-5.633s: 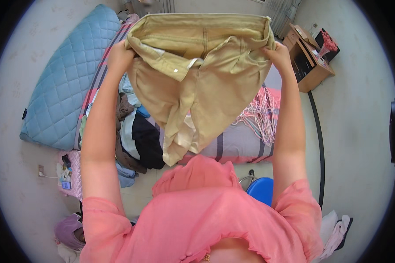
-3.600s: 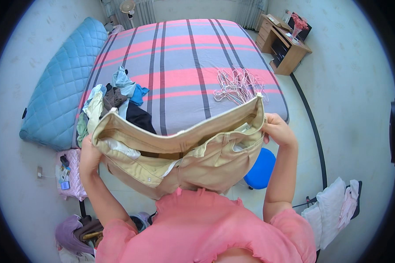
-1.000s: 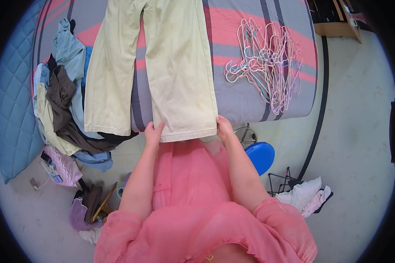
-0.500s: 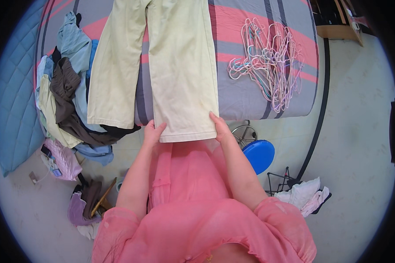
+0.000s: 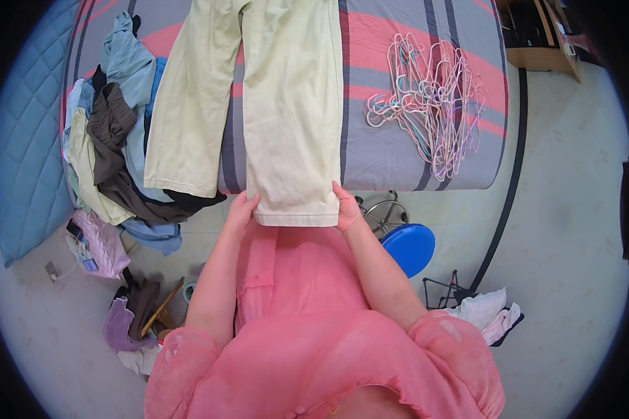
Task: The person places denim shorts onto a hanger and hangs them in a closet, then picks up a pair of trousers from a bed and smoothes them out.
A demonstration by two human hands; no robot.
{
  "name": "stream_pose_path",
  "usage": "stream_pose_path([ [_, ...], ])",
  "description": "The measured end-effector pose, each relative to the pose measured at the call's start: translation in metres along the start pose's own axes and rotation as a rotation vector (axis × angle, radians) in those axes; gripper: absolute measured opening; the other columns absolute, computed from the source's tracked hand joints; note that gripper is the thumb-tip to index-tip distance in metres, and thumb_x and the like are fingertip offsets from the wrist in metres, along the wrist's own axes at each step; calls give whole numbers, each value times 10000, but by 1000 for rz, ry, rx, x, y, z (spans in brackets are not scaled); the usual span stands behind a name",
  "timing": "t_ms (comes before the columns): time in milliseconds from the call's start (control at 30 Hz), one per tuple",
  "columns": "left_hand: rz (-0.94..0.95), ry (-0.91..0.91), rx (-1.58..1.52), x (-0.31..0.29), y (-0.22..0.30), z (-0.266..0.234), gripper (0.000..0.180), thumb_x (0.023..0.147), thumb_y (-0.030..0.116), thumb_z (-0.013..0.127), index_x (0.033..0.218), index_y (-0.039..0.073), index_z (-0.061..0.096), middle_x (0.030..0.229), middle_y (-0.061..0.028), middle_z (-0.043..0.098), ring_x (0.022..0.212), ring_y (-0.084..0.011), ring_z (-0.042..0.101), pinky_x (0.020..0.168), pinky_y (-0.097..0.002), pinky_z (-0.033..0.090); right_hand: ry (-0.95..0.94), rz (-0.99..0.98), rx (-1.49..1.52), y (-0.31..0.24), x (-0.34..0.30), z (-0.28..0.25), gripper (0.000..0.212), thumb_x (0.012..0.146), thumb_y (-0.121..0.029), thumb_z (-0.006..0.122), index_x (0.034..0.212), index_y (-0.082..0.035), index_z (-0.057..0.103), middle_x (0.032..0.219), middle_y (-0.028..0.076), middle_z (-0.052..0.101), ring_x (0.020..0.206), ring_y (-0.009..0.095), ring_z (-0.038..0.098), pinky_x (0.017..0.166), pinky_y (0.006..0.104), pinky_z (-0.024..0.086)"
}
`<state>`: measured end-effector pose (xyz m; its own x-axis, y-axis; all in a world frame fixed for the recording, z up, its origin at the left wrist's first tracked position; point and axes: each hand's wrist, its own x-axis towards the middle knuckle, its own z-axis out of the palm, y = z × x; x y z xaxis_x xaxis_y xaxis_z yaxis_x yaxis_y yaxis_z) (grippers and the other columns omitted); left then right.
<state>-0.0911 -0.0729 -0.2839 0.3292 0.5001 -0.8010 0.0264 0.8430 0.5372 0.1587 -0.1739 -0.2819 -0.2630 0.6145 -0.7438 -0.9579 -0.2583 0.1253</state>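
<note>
Cream trousers [image 5: 272,105] lie spread flat on a bed with a grey and pink striped cover [image 5: 412,42], legs pointing toward me. The right leg's hem hangs over the bed's near edge. My left hand [image 5: 241,209] pinches the left corner of that hem, and my right hand [image 5: 344,206] holds its right corner. The other leg lies to the left, untouched.
A heap of clothes [image 5: 112,140] sits at the bed's left side. A tangle of pale wire hangers [image 5: 430,105] lies on the right. A blue stool [image 5: 407,246], a blue quilt [image 5: 21,153], clothes on the floor [image 5: 136,314] and a wooden cabinet [image 5: 538,42] surround me.
Earlier I held the folded trousers up in the air; they now lie spread on the bed. In the last second both hands stay at the hem, barely shifting.
</note>
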Motion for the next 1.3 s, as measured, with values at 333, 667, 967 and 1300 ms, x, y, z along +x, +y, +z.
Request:
stream_pose_path([
  [333,-282,-154,-321,-15,80,122,598,800,362,643,1206,-29,443,1158,-143,534,1073,-242,514,878,-379,425,-187,13,-316,5,-28,62,422,869,-242,582,1215,-22,482,1151,70,573,1079,184,536,916,351,427],
  [667,55,-91,-206,-43,114,145,329,784,38,652,1089,-20,542,1036,-100,610,927,-175,596,801,-293,486,-86,-138,-514,-10,-46,91,370,855,-181,600,1171,-5,522,1126,58,585,1036,168,551,903,321,426],
  [967,211,105,-181,-45,126,156,253,770,52,663,1001,-16,587,902,-103,645,749,-163,629,639,-277,513,-33,-210,-743,-9,-50,110,323,854,-112,587,1148,9,535,1098,72,596,1001,152,561,876,302,439],
  [1300,-27,-217,-717,-20,90,129,777,851,611,340,1360,29,264,1377,-123,338,1250,-281,344,1019,-401,287,51,-249,-562,5,-54,131,312,861,-140,577,1135,-2,524,1068,88,604,934,181,598,815,318,484],
])
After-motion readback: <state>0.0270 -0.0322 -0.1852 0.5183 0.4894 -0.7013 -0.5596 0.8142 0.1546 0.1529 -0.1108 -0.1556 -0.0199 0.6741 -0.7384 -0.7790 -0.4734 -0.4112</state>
